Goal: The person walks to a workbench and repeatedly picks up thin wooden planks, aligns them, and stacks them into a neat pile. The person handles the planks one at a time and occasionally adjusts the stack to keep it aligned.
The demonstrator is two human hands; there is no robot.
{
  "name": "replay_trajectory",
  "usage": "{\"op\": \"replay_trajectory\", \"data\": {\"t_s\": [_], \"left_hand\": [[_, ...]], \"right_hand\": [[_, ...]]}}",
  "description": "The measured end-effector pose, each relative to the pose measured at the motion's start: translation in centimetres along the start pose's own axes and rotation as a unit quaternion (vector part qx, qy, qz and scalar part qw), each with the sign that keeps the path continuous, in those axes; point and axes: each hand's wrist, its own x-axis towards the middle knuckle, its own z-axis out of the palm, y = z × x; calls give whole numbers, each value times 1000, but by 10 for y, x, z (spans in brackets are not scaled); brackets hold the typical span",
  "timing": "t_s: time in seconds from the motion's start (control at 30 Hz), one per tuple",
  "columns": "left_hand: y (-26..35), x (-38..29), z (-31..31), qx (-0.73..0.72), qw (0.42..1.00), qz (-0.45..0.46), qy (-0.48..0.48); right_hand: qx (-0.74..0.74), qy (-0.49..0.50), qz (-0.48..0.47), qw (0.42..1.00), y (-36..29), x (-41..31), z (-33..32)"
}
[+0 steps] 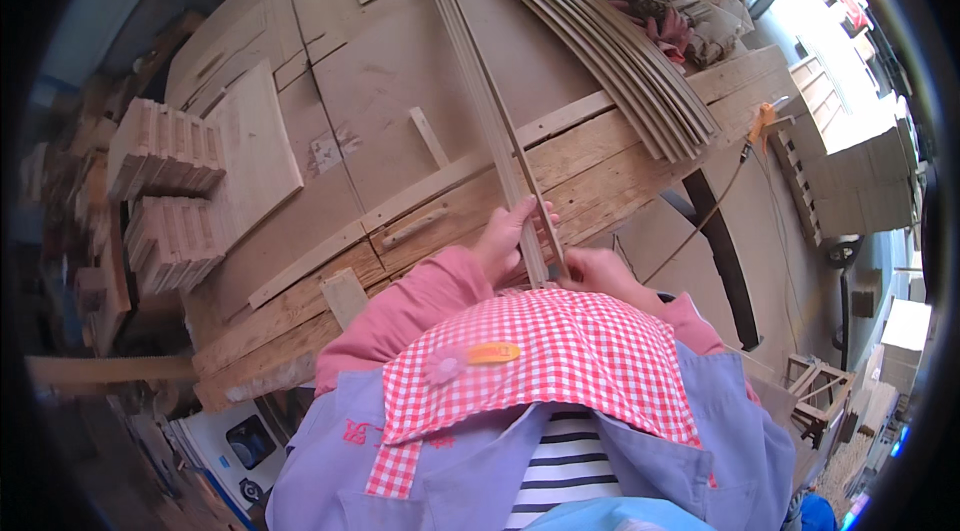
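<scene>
Long thin wooden strips (480, 96) run from the far side of the wooden workbench (600, 178) to my chest. My left hand (504, 238) is closed around them near their close end, with the thumb on top. Just to its right, my right hand (600, 272) grips the end of the rightmost strip, which stands slightly apart from the others. Part of that end is hidden by the fingers. A row of similar long wooden strips (600, 43) lies on the bench to the right.
Stacked grooved wood blocks (169, 156) and a flat wooden panel (255, 148) lie at the left. An orange air blow gun (761, 122) with a hose rests at the bench's right end. A small wood piece (345, 297) sits near my left sleeve. Cardboard boxes (862, 186) stand farther right.
</scene>
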Motion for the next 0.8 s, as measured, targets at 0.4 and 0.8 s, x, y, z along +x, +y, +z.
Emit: {"op": "replay_trajectory", "data": {"t_s": [0.4, 0.8], "left_hand": [[-2, -2, 4, -33, 999, -21, 4], [-11, 6, -3, -6, 1000, -8, -18]], "right_hand": [[271, 190, 67, 941, 79, 19, -46], [517, 174, 113, 830, 96, 67, -73]]}}
